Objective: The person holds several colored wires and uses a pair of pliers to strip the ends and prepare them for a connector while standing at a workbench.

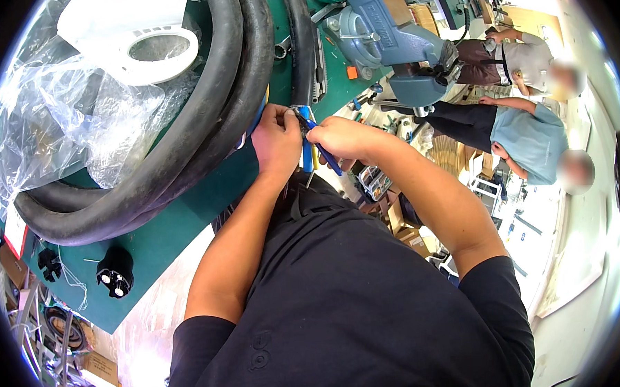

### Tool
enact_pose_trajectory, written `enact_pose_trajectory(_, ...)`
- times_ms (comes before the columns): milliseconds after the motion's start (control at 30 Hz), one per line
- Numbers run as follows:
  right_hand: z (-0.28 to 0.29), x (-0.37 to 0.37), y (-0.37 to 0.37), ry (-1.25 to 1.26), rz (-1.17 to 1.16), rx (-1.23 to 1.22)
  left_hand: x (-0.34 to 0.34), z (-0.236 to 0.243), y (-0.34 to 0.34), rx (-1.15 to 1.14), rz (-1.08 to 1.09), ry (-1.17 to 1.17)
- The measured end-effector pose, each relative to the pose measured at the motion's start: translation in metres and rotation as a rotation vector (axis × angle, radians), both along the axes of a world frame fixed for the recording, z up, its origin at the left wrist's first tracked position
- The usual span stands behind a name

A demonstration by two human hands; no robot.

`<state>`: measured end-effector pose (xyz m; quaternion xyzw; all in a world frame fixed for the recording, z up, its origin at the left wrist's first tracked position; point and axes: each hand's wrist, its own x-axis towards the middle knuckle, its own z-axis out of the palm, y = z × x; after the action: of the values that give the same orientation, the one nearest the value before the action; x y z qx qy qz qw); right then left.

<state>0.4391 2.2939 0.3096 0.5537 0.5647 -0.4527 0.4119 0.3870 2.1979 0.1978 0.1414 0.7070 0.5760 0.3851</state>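
At the table's edge a thick black cable ends in blue and yellow wires with a pale band above them. My left hand is closed at this cable end, its thumb by the band; its fingertips are partly hidden. Blue-handled pliers are gripped in my right hand, their jaws close to my left thumb at the wires. Exactly what the jaws touch is too small to tell. Heavy black cable coils lie just left of my hands.
Clear plastic wrap and a white ring-shaped part lie on the green table. Black fittings sit near its left corner. A blue bench vise stands at the far right edge. Two people stand beyond it.
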Motion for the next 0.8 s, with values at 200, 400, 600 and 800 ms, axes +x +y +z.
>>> enact_pose_trajectory(200,-0.005,0.004,0.001,-0.005,0.002,0.001,0.001,-0.002,0.001,0.003,0.003,-0.002)
enact_pose_trajectory(400,-0.001,-0.003,0.000,0.001,0.053,0.024,0.002,-0.004,0.001,0.012,0.016,0.042)
enact_pose_trajectory(600,-0.008,-0.001,0.000,0.039,0.145,0.096,0.001,-0.004,0.001,0.012,0.006,0.039)
enact_pose_trajectory(800,-0.014,0.003,0.008,0.091,0.273,0.120,-0.001,-0.002,-0.001,-0.012,-0.016,0.008)
